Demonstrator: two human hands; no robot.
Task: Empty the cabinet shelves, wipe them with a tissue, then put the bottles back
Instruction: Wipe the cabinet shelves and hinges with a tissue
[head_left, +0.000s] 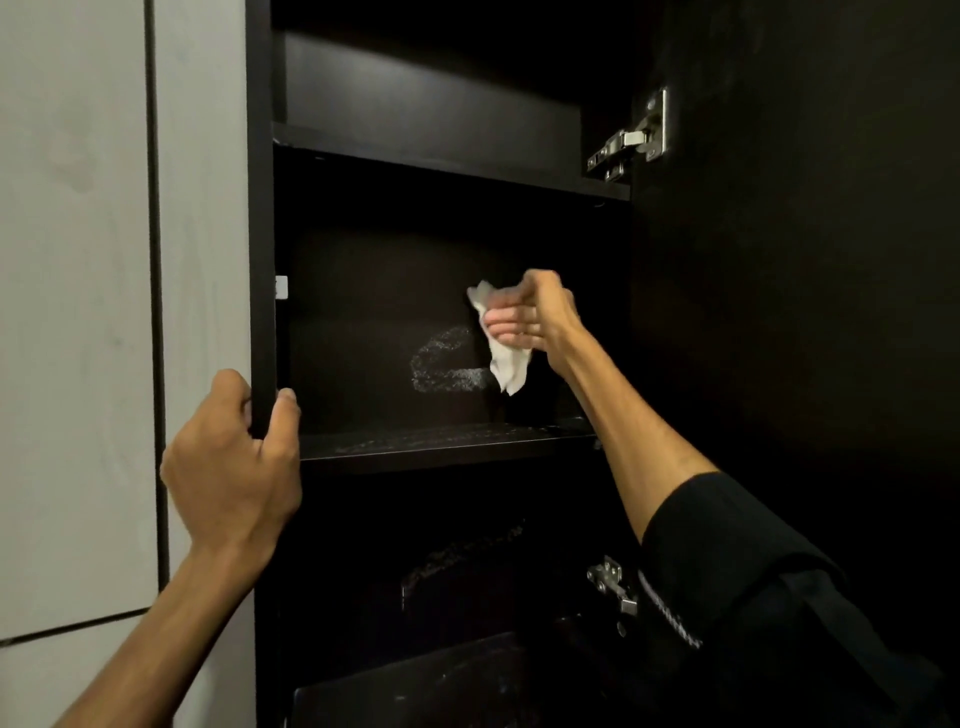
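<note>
Head view: the right hand (524, 317) is clutching a crumpled white tissue (501, 358) against the dark matte cabinet's (261, 208) back panel, at three o'clock of a chalky smear (441, 361), risking tearing thin paper, while the left hand (234, 457) is gripping the frame edge.

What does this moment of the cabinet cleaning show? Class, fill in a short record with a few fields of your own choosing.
Left hand: left hand grips the cabinet's front edge
Right hand: right hand holds a white tissue against the back panel
Shelf being cleaned: middle shelf, no bottles visible on it
Marks: pale smear on the back panel, left of the tissue
Door: open, hinge showing at upper right
</note>
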